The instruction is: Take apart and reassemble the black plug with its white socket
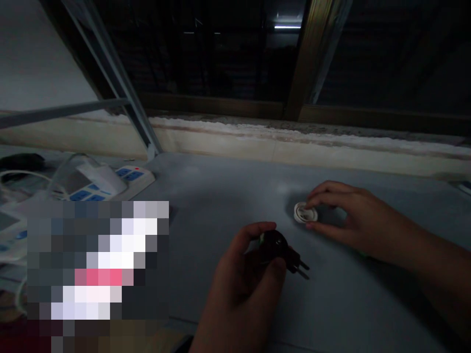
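Observation:
A dark plug-like device (pixel 275 245) with two metal pins pointing right is held in my left hand (pixel 246 284), its thumb in front and fingers wrapped behind. To the right and a little farther off, my right hand (pixel 360 220) pinches a small round white piece (pixel 305 212) between thumb and fingers, at the grey table surface. The white piece has a raised rim and a recessed middle. The two objects are apart. A bit of green shows at the dark device's upper left edge.
White power strips with blue sockets (pixel 142 175) and tangled cables lie on the left, a white adapter (pixel 105 179) on one. A metal frame post (pixel 128 93) rises at the back left. Behind the grey table (pixel 206 186) are a tiled ledge and dark window. A pixelated patch hides the lower left.

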The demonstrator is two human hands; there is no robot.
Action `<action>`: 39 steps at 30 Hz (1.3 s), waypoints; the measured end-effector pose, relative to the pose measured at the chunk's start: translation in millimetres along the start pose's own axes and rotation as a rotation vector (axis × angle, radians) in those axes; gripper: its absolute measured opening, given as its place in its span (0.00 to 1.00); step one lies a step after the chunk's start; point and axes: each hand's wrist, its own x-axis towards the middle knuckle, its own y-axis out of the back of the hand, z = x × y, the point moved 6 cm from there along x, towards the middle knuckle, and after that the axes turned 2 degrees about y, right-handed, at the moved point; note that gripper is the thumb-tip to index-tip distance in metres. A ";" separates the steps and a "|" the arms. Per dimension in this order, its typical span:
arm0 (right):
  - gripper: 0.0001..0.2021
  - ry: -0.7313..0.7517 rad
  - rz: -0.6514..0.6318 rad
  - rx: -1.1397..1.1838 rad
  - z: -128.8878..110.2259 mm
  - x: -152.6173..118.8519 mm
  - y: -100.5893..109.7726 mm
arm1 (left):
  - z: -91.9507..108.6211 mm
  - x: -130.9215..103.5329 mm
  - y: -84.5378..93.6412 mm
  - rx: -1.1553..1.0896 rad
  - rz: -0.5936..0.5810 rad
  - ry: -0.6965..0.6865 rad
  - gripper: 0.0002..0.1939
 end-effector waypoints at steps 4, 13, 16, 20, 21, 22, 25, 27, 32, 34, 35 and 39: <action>0.10 0.022 -0.068 -0.011 2.6 -0.1 -12.8 | 1.0 0.3 1.5 -0.043 0.036 -0.009 0.18; 0.10 0.023 0.130 0.213 -8.0 -6.4 -5.2 | -6.8 -0.2 4.4 -0.154 0.036 0.008 0.19; 0.07 0.007 0.253 0.352 -21.1 -12.4 0.0 | -11.3 0.6 5.9 -0.197 0.003 0.012 0.17; 0.10 0.042 0.236 0.346 -40.7 -13.4 -4.9 | -11.3 2.2 7.4 -0.174 -0.010 0.022 0.17; 0.10 0.043 0.223 0.347 -43.6 -12.6 -6.1 | -10.1 2.5 6.9 -0.168 -0.017 0.023 0.17; 0.10 0.043 0.210 0.352 -45.9 -11.6 -6.8 | -8.6 2.8 6.2 -0.162 -0.025 0.023 0.17; 0.08 0.063 0.202 0.365 -51.8 -9.2 -4.3 | -4.1 3.0 5.0 -0.148 -0.025 0.019 0.17; 0.08 0.091 0.212 0.361 -55.4 -8.4 -0.9 | -2.2 2.6 4.6 -0.152 -0.019 0.022 0.16; 0.13 0.183 0.197 0.300 -61.7 -8.6 1.6 | -0.4 1.6 4.7 -0.139 -0.007 0.019 0.15; 0.15 0.206 0.186 0.250 -63.3 -9.4 0.9 | -1.3 1.9 5.3 -0.125 -0.010 0.015 0.16; 0.14 0.220 0.185 0.231 -64.5 -9.9 0.9 | -2.1 2.2 5.4 -0.121 -0.014 0.013 0.17; 0.11 0.271 0.199 0.201 -71.9 -11.3 4.0 | -3.8 4.0 5.6 -0.114 -0.019 -0.011 0.17</action>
